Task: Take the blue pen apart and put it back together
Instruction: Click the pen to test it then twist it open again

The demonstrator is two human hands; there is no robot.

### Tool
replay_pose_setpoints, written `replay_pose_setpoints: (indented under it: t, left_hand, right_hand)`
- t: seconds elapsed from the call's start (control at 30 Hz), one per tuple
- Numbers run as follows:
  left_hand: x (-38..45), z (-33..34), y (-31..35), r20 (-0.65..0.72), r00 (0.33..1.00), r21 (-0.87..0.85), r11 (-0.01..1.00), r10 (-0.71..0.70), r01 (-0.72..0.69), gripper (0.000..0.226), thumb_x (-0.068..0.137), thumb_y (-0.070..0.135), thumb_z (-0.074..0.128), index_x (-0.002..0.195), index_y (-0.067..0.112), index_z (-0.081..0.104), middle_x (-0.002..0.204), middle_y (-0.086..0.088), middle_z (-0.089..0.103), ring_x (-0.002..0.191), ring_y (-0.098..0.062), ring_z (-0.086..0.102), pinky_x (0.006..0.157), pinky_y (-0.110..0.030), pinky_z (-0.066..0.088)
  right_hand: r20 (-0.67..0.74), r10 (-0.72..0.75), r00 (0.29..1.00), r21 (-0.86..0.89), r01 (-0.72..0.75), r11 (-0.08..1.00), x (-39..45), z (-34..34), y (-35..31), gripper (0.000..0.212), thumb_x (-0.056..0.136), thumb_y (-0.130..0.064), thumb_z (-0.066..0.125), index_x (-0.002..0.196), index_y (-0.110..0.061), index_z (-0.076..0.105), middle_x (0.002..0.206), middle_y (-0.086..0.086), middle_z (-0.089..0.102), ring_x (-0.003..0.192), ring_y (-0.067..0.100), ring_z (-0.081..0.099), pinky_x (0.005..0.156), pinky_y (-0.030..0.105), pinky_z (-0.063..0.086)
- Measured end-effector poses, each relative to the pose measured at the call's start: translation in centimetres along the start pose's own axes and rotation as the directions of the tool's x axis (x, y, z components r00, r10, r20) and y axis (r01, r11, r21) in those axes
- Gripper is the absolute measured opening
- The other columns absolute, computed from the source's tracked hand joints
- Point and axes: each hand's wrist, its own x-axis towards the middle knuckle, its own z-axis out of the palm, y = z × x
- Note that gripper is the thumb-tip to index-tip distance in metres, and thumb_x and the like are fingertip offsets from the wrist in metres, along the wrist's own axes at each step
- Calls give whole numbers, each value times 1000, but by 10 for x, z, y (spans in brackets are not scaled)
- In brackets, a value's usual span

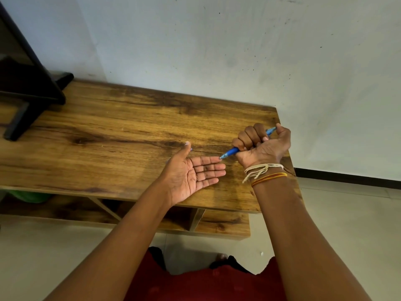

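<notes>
My right hand (261, 145) grips the blue pen (232, 151) in a fist above the right end of the wooden table (121, 135). The pen slants, its tip pointing down-left and its top end showing by my thumb. Most of the barrel is hidden inside the fist. My left hand (193, 174) lies palm up with straight fingers, just left of the pen. The pen's tip is at or very near my left index fingertip. The left palm holds nothing.
A black stand (32, 92) of a dark object sits on the table's left end. A white wall rises right behind the table. A lower shelf (221, 222) shows under the tabletop, with something green at the far left. Tiled floor lies below.
</notes>
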Motion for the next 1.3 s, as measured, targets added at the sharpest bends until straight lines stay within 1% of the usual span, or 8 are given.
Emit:
replay_pose_setpoints:
  t: [0.23,0.33,0.53,0.6,0.73,0.9,1.07,1.3]
  left_hand:
    - [0,0,1,-2,1000,-6,1000,1,-1,80,95,61,21,109,-5,65,113,-26,68,105,-33,67,81,-35,57]
    - [0,0,1,-2,1000,-3,1000,3,-3,80,95,61,21,108,-5,65,112,-26,68,104,-33,68,81,-35,58]
    - [0,2,1,-5,1000,12,1000,5,-5,81,95,61,20,109,-5,64,112,-25,69,104,-33,68,83,-35,57]
    - [-1,2,1,-8,1000,16,1000,4,-4,81,95,61,19,112,-6,62,112,-26,68,104,-33,68,81,-34,57]
    - [-2,3,1,-22,1000,27,1000,7,-7,81,95,61,20,115,-6,60,113,-26,68,103,-33,68,80,-34,58]
    - [-2,3,1,-35,999,29,1000,10,-9,80,95,60,20,117,-6,60,113,-26,68,104,-33,67,84,-35,56]
    - [-3,3,1,-34,999,30,999,14,-13,80,95,60,20,114,-6,62,113,-26,68,105,-32,67,87,-35,54]
    - [-3,3,0,-33,999,25,999,22,-21,78,96,58,21,113,-5,63,113,-24,68,105,-32,67,85,-34,56]
  right_hand:
    - [-6,10,1000,19,-10,1000,0,1,2,54,85,-49,29,39,-19,28,37,-4,20,34,12,16,44,20,16]
    - [-2,22,1000,9,-22,1000,-1,2,1,56,85,-52,30,40,-19,28,37,-5,19,39,12,10,45,21,14]
    - [39,10,999,-77,-7,997,-3,9,0,54,86,-49,28,40,-19,26,37,-5,18,34,12,14,43,21,15]
    - [58,13,998,-120,-6,993,-6,13,1,56,87,-51,27,41,-20,26,37,-5,18,37,12,11,44,21,13]
    - [117,-1,993,-229,28,973,-10,21,3,54,87,-47,25,40,-21,26,36,-6,18,41,13,6,47,20,10]
    - [190,10,982,-273,43,961,-14,28,6,57,89,-50,25,40,-21,28,36,-7,20,33,9,14,43,17,14]
    - [224,7,975,-278,57,959,-15,32,6,57,89,-49,24,39,-21,29,36,-8,20,33,8,14,44,17,13]
    - [189,1,982,-263,49,964,-15,29,5,55,88,-46,25,40,-21,27,36,-7,19,40,12,6,46,17,13]
